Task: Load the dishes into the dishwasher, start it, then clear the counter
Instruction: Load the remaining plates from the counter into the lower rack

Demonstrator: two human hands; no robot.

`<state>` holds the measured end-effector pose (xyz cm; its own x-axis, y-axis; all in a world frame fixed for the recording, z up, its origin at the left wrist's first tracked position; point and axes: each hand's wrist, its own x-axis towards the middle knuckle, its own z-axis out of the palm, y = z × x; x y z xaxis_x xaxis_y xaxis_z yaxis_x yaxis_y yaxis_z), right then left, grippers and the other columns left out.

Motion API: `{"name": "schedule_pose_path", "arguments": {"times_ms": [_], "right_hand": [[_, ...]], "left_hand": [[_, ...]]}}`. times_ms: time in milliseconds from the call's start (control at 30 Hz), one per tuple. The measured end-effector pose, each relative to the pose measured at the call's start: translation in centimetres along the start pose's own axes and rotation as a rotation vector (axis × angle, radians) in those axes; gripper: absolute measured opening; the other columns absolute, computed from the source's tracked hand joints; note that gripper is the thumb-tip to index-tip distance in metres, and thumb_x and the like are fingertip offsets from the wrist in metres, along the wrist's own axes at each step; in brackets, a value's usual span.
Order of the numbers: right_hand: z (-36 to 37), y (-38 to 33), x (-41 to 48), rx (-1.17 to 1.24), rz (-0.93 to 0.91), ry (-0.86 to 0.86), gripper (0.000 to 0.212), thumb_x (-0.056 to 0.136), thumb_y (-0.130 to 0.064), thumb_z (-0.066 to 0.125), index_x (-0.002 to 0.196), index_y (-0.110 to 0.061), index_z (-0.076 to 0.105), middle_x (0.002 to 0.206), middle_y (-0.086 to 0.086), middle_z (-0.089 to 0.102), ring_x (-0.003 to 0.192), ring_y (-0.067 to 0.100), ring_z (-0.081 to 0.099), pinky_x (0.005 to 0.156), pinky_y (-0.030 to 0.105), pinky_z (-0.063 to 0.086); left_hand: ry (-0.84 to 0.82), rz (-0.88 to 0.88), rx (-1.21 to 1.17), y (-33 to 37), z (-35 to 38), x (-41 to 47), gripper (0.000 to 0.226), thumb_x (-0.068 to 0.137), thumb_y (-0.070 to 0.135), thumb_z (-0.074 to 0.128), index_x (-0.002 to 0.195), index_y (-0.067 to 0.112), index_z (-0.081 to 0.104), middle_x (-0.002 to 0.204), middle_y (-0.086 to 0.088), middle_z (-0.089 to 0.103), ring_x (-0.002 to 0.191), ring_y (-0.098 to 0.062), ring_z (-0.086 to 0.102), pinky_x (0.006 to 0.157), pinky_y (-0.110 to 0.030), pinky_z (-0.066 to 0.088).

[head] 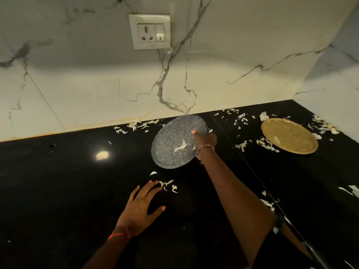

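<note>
A grey speckled plate (171, 144) is tilted up off the black counter (68, 181), with a few pale scraps stuck on it. My right hand (206, 138) grips its right rim, thumb on top and fingers behind the plate. My left hand (141, 206) hovers open, fingers spread, over the counter in front of the plate, close to some vegetable scraps (169, 186). A round golden plate (289, 135) lies flat on the counter at the far right.
Pale vegetable scraps (240, 119) are strewn along the back of the counter and around the golden plate. A marble wall with a socket and switch (149, 32) rises behind. A side wall closes the right corner.
</note>
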<state>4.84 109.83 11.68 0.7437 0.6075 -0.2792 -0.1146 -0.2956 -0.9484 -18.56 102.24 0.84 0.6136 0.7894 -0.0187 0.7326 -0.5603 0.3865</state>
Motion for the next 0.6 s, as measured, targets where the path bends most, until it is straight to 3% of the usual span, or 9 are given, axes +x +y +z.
{"name": "schedule_pose_path", "arguments": {"times_ms": [67,100,133,200,267,300,400,500,600], "right_hand": [[-2.7,-1.1,0.0,-0.026,-0.175,0.044,0.027,0.071,-0.006,0.075,0.091,0.0,0.059,0.101,0.021,0.064,0.087,0.028,0.061,0.067,0.028,0.054],[-4.3,-1.5,0.0,-0.039,-0.289,0.056,0.022,0.071,-0.005,0.074,0.076,-0.007,0.053,0.086,0.014,0.061,0.075,0.022,0.056,0.056,0.015,0.047],[-5.6,-1.8,-0.5,-0.059,-0.396,0.062,0.031,0.074,-0.008,0.071,0.066,-0.014,0.041,0.071,0.004,0.051,0.063,0.016,0.045,0.046,0.005,0.035],[-8.3,-2.3,-2.0,-0.133,-0.637,0.057,0.041,0.079,-0.034,0.063,0.061,-0.023,0.028,0.06,-0.007,0.033,0.052,0.006,0.028,0.042,0.009,0.029],[-10.5,-2.3,-3.6,-0.246,-0.774,0.078,0.044,0.079,-0.063,0.045,0.063,-0.026,0.027,0.056,-0.012,0.028,0.049,0.001,0.024,0.044,0.013,0.026],[-11.6,-2.0,-4.1,-0.281,-0.815,0.108,0.046,0.078,-0.067,0.038,0.065,-0.023,0.03,0.056,-0.012,0.028,0.049,0.001,0.024,0.045,0.015,0.025],[-15.4,-1.5,-6.3,-0.304,-0.779,0.186,0.037,0.09,-0.041,0.051,0.079,-0.006,0.045,0.061,-0.004,0.038,0.055,0.008,0.035,0.052,0.017,0.033],[-20.2,-0.2,-9.3,-0.321,-0.652,0.301,0.018,0.088,-0.01,0.058,0.096,0.004,0.05,0.08,0.009,0.05,0.075,0.017,0.047,0.07,0.032,0.042],[-24.7,1.8,-14.2,-0.257,-0.602,0.407,0.014,0.084,-0.003,0.062,0.086,0.001,0.049,0.071,0.006,0.052,0.066,0.014,0.045,0.061,0.024,0.039]], "left_hand": [[-0.002,-0.012,-0.014,-0.1,-0.1,0.0,0.08,0.07,0.073,0.016,0.142,0.039,0.018,0.152,0.019,0.008,0.135,0.007,-0.01,0.111,-0.024,-0.014],[-0.006,-0.012,-0.016,0.0,-0.1,0.0,0.081,0.069,0.074,0.015,0.142,0.039,0.019,0.152,0.018,0.008,0.135,0.006,-0.009,0.111,-0.025,-0.013],[-0.01,-0.012,-0.014,-0.1,0.0,0.0,0.082,0.068,0.074,0.015,0.142,0.038,0.019,0.153,0.017,0.008,0.135,0.005,-0.008,0.112,-0.026,-0.011],[0.002,-0.008,-0.031,0.0,0.0,0.0,0.083,0.068,0.075,0.015,0.142,0.037,0.021,0.153,0.015,0.011,0.136,0.004,-0.004,0.114,-0.029,-0.008],[0.017,-0.006,-0.054,0.0,0.0,-0.1,0.085,0.068,0.075,0.018,0.142,0.035,0.025,0.153,0.012,0.015,0.136,0.003,0.0,0.115,-0.031,-0.005],[0.018,-0.004,-0.056,0.1,0.0,-0.1,0.085,0.068,0.075,0.02,0.142,0.033,0.026,0.153,0.011,0.016,0.136,0.002,0.002,0.116,-0.032,-0.004],[0.013,0.002,0.002,0.6,-0.2,-0.4,0.072,0.084,0.064,0.037,0.145,0.028,0.023,0.155,0.007,0.015,0.141,-0.005,0.005,0.117,-0.035,-0.002],[0.024,-0.034,0.062,1.9,0.0,-1.3,0.06,0.095,0.046,0.035,0.147,0.022,0.016,0.156,0.002,0.008,0.144,-0.014,0.002,0.116,-0.038,0.001],[0.015,-0.136,0.058,4.1,1.1,-3.3,0.052,0.1,0.033,0.024,0.147,0.015,0.013,0.157,-0.005,0.003,0.144,-0.022,-0.002,0.116,-0.046,0.002]]}}
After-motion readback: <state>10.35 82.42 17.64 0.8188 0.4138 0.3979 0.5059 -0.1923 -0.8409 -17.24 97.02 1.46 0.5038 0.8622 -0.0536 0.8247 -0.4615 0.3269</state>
